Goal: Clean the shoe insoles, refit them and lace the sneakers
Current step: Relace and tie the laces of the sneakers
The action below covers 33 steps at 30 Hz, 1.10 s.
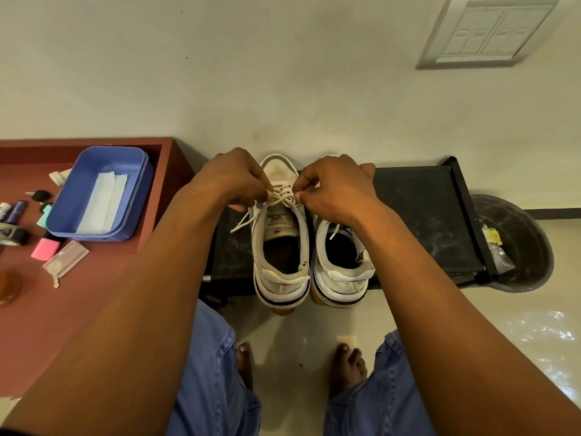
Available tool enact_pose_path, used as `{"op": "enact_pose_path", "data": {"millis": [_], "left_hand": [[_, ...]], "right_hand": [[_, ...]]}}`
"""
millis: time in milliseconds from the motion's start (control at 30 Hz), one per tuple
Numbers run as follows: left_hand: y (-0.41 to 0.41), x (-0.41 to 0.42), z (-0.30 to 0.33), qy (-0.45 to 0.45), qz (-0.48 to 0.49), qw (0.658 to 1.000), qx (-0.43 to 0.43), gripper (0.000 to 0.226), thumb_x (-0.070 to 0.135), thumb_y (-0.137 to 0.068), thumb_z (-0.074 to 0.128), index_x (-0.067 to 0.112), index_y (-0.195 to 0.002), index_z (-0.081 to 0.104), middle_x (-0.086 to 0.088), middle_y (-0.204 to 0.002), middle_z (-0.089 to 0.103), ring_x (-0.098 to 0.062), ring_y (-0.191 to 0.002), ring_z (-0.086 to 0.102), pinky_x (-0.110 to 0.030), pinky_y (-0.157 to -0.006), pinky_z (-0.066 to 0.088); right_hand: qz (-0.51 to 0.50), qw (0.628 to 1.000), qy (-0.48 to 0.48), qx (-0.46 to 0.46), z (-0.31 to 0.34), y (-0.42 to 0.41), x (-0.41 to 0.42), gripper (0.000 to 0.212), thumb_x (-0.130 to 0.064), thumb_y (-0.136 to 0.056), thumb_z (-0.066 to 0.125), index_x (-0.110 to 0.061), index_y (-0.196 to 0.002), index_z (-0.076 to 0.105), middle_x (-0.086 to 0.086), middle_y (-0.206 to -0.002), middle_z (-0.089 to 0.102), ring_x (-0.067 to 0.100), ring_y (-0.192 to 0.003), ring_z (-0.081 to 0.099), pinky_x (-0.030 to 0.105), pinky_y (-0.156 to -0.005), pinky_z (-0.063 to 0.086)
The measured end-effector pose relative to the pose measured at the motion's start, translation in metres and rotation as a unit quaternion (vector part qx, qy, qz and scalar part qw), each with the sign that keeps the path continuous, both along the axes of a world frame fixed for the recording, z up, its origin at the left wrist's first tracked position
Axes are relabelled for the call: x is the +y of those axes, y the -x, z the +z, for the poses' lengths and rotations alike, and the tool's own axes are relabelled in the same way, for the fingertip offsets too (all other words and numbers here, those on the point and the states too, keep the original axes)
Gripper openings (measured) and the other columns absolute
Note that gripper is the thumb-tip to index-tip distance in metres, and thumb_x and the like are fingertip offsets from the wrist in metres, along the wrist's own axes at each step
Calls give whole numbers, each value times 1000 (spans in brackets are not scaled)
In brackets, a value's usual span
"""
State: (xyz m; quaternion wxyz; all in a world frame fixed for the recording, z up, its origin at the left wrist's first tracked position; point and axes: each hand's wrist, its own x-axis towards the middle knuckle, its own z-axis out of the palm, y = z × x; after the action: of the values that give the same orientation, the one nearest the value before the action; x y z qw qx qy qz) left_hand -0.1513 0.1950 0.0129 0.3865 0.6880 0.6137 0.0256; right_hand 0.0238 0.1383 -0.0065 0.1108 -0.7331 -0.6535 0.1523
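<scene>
Head view showed a pair of white low-top sneakers standing side by side on a black dusty shelf (424,215), toes toward the wall and heels at its near edge, likely so the openings faced the person and both laces were in easy reach. The left-hand white sneaker (279,247) had its cream cord lace (279,196) crossed through the upper eyelets, one loose end trailing off toward the shelf's left side. The left hand (235,180) pinched a strand at the left of the lacing, its fingers curled round it; the right hand (333,187) pinched the opposite strand, thumb and forefinger closed on it, apparently to keep tension even while tightening. Both forearms reached forward and inward, wrists bent down over the tongue. The right-hand white sneaker (342,259) stood touching its mate, partly covered by the right wrist. On the red-brown worktop (94,309) to the left, near its far edge, sat a blue plastic tub (138,196) holding a white folded cloth (102,206).
</scene>
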Motion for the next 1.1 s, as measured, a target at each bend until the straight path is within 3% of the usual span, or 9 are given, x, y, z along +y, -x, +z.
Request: {"op": "enact_pose_path", "data": {"millis": [133, 367, 700, 933, 1100], "left_hand": [[0, 2, -2, 11, 15, 1000, 5, 12, 9, -84, 82, 21, -82, 81, -3, -81, 77, -14, -78, 74, -29, -70, 63], [-4, -1, -1, 27, 32, 999, 6, 8, 3, -83, 82, 9, -86, 79, -10, -83, 76, -16, -74, 76, -31, -72, 64], [-8, -2, 0, 46, 36, 998, 1, 4, 3, -95, 68, 5, -94, 72, -14, -87, 76, -22, -80, 77, -36, -76, 65], [-12, -4, 0, 42, 34, 999, -5, 14, -1, -100, 53, 7, -102, 65, -16, -87, 75, -27, -82, 76, -41, -78, 65], [-11, -2, -1, 50, 39, 998, -4, 8, 2, -99, 60, 8, -98, 66, -14, -86, 75, -24, -81, 76, -38, -75, 65]], "right_hand": [[12, 999, 30, -3, -2, 2, 0, 13, -40, -85, 71, -44, -97, 76, -16, -98, 72, 18, -114, 56, 52, -106, 28], [11, 998, 48, 49, -5, 6, 1, 7, -38, -87, 72, -38, -94, 73, -15, -99, 72, 16, -107, 61, 58, -108, 28], [7, 996, 41, 77, -7, 7, 2, 9, -33, -90, 68, -33, -99, 70, -13, -96, 71, 15, -103, 63, 50, -103, 29], [30, 997, 19, 64, -4, 13, -2, 11, -25, -94, 58, -31, -102, 62, -6, -100, 69, 23, -103, 61, 47, -101, 29], [27, 997, 29, 72, -3, 12, -2, 10, -26, -93, 61, -32, -101, 63, -9, -98, 70, 21, -102, 61, 46, -98, 31]]}}
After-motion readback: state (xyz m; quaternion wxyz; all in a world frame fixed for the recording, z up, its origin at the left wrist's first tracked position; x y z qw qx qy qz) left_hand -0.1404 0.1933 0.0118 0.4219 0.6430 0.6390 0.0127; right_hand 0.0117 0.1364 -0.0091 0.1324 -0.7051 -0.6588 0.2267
